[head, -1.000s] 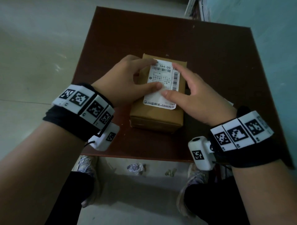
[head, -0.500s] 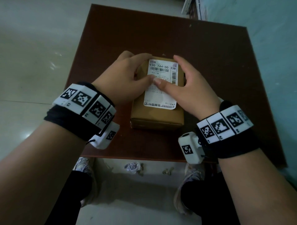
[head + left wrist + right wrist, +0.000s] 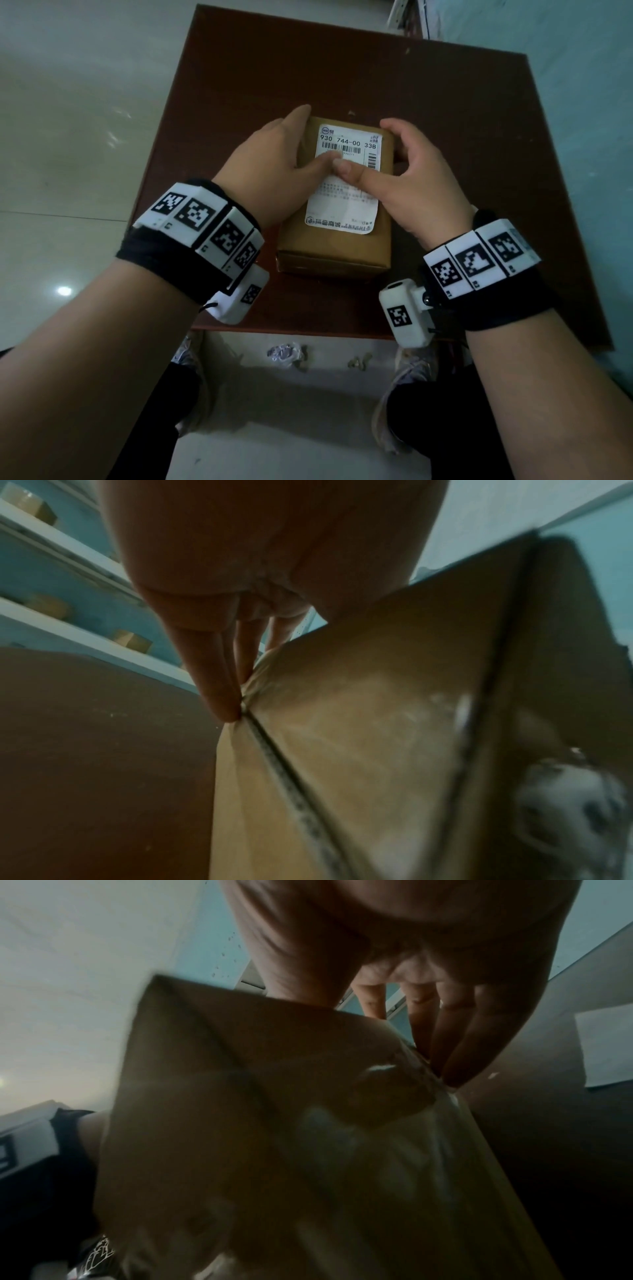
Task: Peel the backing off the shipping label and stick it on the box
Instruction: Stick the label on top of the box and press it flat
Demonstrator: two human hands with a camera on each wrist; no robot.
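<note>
A brown cardboard box [image 3: 334, 253] lies on the dark brown table [image 3: 342, 68]. The white shipping label [image 3: 342, 212] sits flat on the box top. My left hand [image 3: 274, 161] lies along the box's left side. Its thumb [image 3: 325, 161] presses on the label just under the barcode. In the left wrist view its straight fingers [image 3: 219, 685] run down the box's side wall [image 3: 359, 710]. My right hand [image 3: 421, 185] curls round the box's right edge, thumb [image 3: 349, 169] on the label, tip to tip with the left thumb. Its fingers [image 3: 459, 1056] reach down beside the box [image 3: 240, 1096].
A white sheet of paper [image 3: 606, 1047] lies on the table right of the box. The table's front edge [image 3: 291, 329] is close to my wrists. Below it are my shoes and a crumpled scrap [image 3: 286, 353] on the floor. Shelves with small boxes [image 3: 130, 639] stand behind.
Both thumbs have slid up the label from its lower half to just under the barcode. The right fingers have left the label top and now wrap the box's right edge.
</note>
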